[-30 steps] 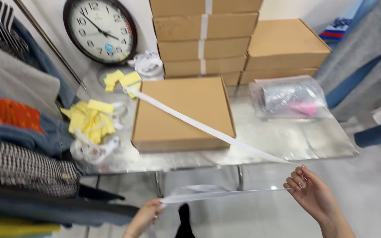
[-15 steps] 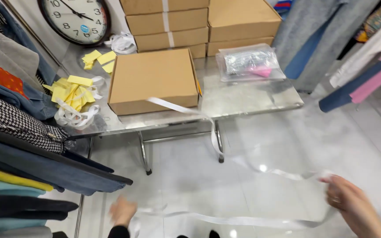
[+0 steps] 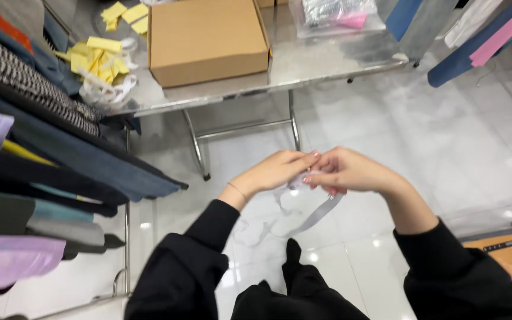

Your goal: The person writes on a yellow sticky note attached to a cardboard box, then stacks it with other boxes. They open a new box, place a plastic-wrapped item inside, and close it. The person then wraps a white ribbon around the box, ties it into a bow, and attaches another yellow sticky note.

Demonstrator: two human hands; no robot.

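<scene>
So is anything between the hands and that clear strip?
Nothing visible: both the left hand and right hand already pinch the clear strip, which dangles in loops below them over the floor.

Your left hand [image 3: 274, 170]: bare, no glove, with a thin bracelet or band circling the wrist just above the cuff. Your right hand [image 3: 348, 172]: bare, no glove; nails on the visible fingertips look painted in a dark reddish tone, though they are small in the head view. Your sleeves: both long, black, of a soft matte fabric, loosely fitted and creased at the bends; the left cuff ends at the wrist, the right ends partway up the forearm, leaving more of that arm uncovered. Your lower body: black clothing in the same matte tone, folded and bunched at the bottom edge of the view.
</scene>
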